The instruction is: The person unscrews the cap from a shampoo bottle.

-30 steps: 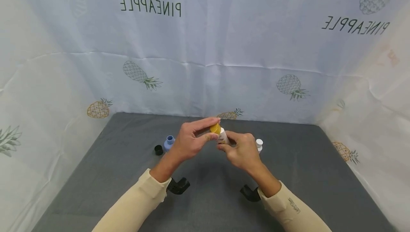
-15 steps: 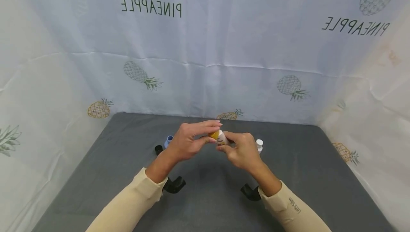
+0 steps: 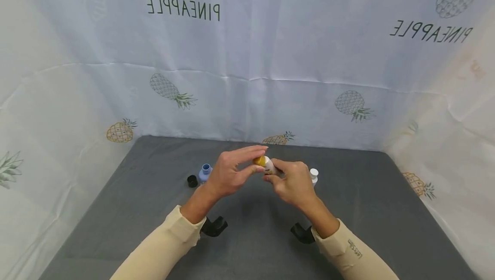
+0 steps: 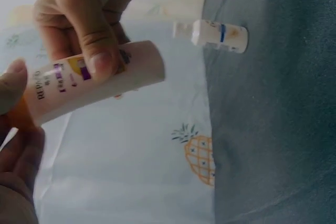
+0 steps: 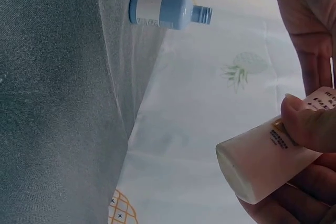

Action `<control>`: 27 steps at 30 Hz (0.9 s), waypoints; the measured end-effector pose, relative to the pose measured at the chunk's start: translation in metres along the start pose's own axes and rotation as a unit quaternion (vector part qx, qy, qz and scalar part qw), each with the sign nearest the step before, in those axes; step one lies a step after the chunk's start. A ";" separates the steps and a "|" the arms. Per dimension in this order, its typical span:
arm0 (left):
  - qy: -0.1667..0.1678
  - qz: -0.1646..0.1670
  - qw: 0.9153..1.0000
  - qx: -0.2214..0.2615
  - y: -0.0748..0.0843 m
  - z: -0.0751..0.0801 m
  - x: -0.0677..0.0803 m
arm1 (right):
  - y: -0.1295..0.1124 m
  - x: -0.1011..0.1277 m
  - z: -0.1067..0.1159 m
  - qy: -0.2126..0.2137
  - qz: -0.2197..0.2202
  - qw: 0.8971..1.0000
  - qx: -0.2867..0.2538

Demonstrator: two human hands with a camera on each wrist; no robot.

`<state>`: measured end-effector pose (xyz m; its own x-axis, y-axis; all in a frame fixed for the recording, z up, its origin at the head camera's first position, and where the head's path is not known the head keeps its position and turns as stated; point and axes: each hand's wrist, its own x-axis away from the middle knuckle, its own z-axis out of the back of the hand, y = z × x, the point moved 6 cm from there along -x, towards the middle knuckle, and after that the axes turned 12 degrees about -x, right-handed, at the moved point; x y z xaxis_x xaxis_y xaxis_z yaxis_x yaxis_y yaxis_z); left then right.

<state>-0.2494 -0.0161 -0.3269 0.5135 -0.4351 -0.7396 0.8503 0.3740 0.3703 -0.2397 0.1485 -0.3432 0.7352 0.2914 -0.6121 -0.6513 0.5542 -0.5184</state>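
Held above the middle of the grey counter (image 3: pixel 116 211), a small white bottle (image 3: pixel 269 166) was clamped in the right hand (image 3: pixel 294 183), while its yellow cap (image 3: pixel 259 161) was pinched by the left hand (image 3: pixel 230 172). Open counter lay toward the near edge. A blue bottle (image 3: pixel 204 172) and black cap (image 3: pixel 191 181) stood left, a white-capped bottle (image 3: pixel 313 175) right. Since half a second earlier, little was changed.

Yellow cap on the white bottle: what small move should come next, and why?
Probably another short twist of the yellow cap by the left hand: its fingertips pinch the cap, the right hand grips the white bottle above the table, and the cap sits on the neck.
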 end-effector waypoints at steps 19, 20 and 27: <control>0.018 -0.022 1.000 0.009 -0.001 0.006 -0.006 | -0.006 -0.006 0.004 0.022 0.032 0.999 0.038; 0.024 -0.020 1.000 0.003 -0.001 0.006 -0.006 | -0.007 -0.006 0.004 0.024 0.034 0.998 0.042; 0.054 -0.003 0.998 -0.009 -0.001 0.004 -0.004 | -0.009 -0.008 0.003 0.023 0.031 0.997 0.062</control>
<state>-0.2516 -0.0178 -0.3220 0.4921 -0.3466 -0.7986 0.8506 0.3868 0.3562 -0.2397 0.1433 -0.3321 0.6825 0.2930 -0.6696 -0.6650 0.6292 -0.4024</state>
